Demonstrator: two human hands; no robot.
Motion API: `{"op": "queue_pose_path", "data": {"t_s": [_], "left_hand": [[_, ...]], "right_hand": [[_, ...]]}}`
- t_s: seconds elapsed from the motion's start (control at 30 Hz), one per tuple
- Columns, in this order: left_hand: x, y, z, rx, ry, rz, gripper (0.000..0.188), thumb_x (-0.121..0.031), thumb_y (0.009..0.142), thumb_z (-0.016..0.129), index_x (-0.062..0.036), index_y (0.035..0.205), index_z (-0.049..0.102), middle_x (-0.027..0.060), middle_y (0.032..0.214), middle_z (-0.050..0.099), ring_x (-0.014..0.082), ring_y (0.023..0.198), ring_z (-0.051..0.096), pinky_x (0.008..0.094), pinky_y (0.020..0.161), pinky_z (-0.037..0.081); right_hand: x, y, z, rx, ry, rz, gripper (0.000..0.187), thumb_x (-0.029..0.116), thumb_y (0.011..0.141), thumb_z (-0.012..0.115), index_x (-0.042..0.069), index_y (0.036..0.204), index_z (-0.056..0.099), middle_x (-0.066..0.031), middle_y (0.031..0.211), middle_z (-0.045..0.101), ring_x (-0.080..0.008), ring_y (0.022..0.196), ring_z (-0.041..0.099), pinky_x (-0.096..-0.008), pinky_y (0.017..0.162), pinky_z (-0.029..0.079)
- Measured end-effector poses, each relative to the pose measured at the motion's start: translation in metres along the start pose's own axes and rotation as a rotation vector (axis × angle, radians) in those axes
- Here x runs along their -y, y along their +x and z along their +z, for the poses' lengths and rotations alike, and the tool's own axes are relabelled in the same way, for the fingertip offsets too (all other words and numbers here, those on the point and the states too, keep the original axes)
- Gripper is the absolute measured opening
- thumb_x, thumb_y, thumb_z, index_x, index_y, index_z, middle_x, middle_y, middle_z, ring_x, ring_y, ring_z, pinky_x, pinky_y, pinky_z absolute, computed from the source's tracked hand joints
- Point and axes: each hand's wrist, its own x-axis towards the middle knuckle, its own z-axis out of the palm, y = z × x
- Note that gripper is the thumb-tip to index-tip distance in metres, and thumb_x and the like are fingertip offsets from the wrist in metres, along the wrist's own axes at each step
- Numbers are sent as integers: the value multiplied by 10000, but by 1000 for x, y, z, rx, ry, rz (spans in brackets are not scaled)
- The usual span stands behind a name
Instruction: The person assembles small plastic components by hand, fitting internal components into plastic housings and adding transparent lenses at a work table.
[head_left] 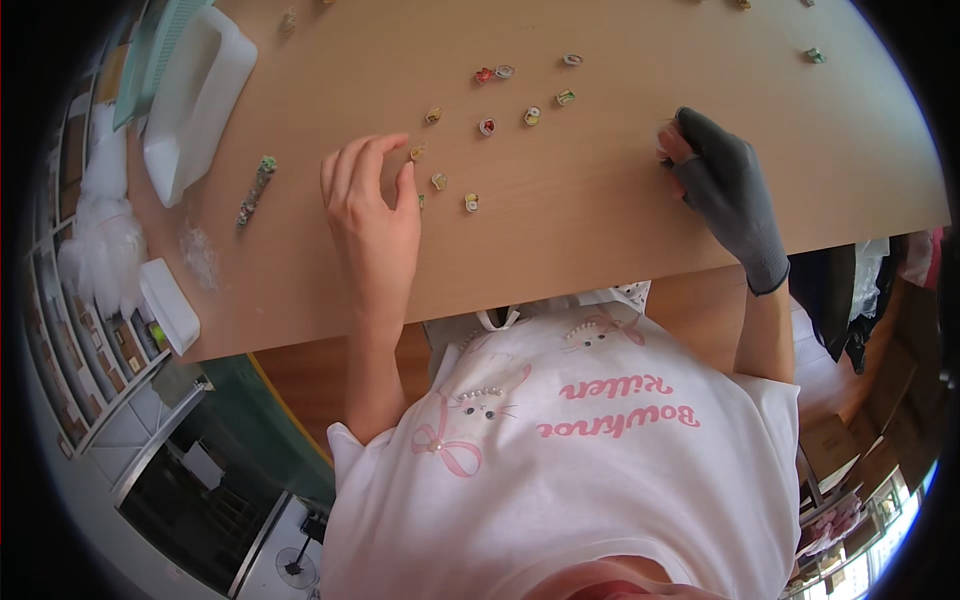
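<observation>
My left hand (pixel 370 195) is bare and rests over the table (pixel 560 235). Its fingers are bent, with a gap between thumb and forefinger. Just beyond that gap lies a tiny yellow trinket (pixel 418 153); a green bit shows beside the thumb. To the right, my right hand (pixel 725 185) wears a grey glove that leaves fingertips bare. Its fingers are curled in, and whatever they hold is hidden. Between the hands lie several small oval trinkets, among them a red one (pixel 487 127), a yellow and white one (pixel 532 116) and a green one (pixel 565 97).
A white plastic bin (pixel 200 105) and a pale green basket (pixel 150 65) stand at the far left. Nearer are a slim speckled stick (pixel 256 193), crumpled clear plastic (pixel 199 255) and a small white tray (pixel 170 305) at the table's edge. Another trinket (pixel 816 55) lies far right.
</observation>
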Motion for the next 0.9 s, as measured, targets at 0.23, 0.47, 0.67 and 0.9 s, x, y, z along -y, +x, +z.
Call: {"op": "queue_pose_path", "data": {"t_s": [0.23, 0.47, 0.67, 0.9], "left_hand": [[-49, 15, 43, -49, -24, 252, 171, -111, 791, 771, -58, 925, 679, 42, 979, 623, 248, 990, 561, 396, 880, 409], [-44, 5, 55, -41, -239, 230, 173, -72, 775, 766, -71, 922, 675, 35, 962, 622, 245, 989, 565, 397, 886, 400], [-50, 3, 51, -97, -280, 248, 281, -5, 790, 727, -68, 1034, 603, 38, 984, 642, 244, 996, 574, 397, 876, 395], [-48, 4, 54, -67, -422, 147, 225, 0, 803, 732, -73, 934, 564, 21, 885, 646, 232, 916, 601, 375, 843, 416]], "right_hand": [[23, 18, 25, 64, -45, 25, 224, 215, 970, 582, 6, 896, 551, -143, 639, 511, -256, 549, 522, -339, 560, 428], [32, 39, 43, 82, -178, -59, 169, 210, 922, 593, 41, 914, 584, -204, 706, 578, -402, 652, 566, -429, 583, 448], [37, 40, 48, 54, -273, -86, 155, 204, 900, 585, 54, 922, 620, -185, 727, 630, -412, 683, 613, -485, 603, 472], [45, 35, 53, 54, -290, 4, 161, 199, 872, 622, 45, 915, 643, -185, 715, 640, -403, 696, 635, -458, 599, 493]]}}
